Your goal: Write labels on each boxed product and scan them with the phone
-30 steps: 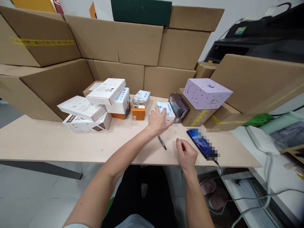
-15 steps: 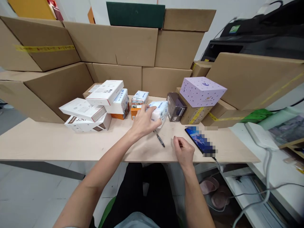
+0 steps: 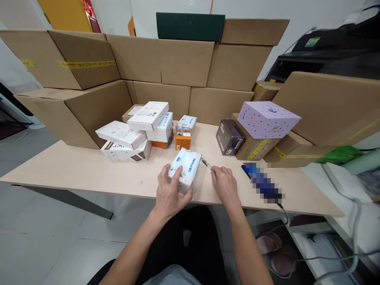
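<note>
My left hand (image 3: 170,196) grips a white and blue tissue pack (image 3: 187,163) near the front edge of the table, its fingers over the near end and the thumb along the near right side. Just to the right, my right hand (image 3: 226,188) is closed, with its fingertips on the near end of a pen (image 3: 207,163). The far end of the pen points at the pack's right corner. To the right of that hand lies a phone (image 3: 261,182), partly blurred out, with a cable running from it.
White boxes (image 3: 121,134) are stacked at left. A small tissue pack (image 3: 189,121) sits behind an orange box (image 3: 183,141). A dark box (image 3: 228,137) and a purple box (image 3: 268,118) stand at right. Cardboard walls (image 3: 160,95) enclose the table's back and sides.
My left hand has brought the tissue pack from the back middle toward the front edge. My right hand has moved onto the pen and closed on its end. The view has shifted slightly.
</note>
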A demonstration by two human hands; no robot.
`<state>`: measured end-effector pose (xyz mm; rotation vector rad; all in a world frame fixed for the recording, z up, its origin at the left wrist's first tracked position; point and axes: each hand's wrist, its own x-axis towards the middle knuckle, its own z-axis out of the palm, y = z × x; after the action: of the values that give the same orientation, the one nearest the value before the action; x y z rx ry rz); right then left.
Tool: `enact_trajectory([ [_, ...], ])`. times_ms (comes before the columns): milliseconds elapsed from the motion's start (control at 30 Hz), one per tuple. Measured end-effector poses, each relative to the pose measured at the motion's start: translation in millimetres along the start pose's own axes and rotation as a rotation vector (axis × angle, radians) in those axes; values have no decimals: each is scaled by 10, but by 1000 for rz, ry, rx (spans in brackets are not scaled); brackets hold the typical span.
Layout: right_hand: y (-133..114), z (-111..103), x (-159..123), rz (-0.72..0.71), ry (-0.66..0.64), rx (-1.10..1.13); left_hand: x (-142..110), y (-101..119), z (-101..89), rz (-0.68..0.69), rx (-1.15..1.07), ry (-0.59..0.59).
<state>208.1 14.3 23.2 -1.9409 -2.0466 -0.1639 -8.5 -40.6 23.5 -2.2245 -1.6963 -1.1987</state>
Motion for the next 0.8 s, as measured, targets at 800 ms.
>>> enact_trajectory([
  [800, 277, 70, -21, 73, 446, 526, 431, -333, 7, 13, -608, -394],
])
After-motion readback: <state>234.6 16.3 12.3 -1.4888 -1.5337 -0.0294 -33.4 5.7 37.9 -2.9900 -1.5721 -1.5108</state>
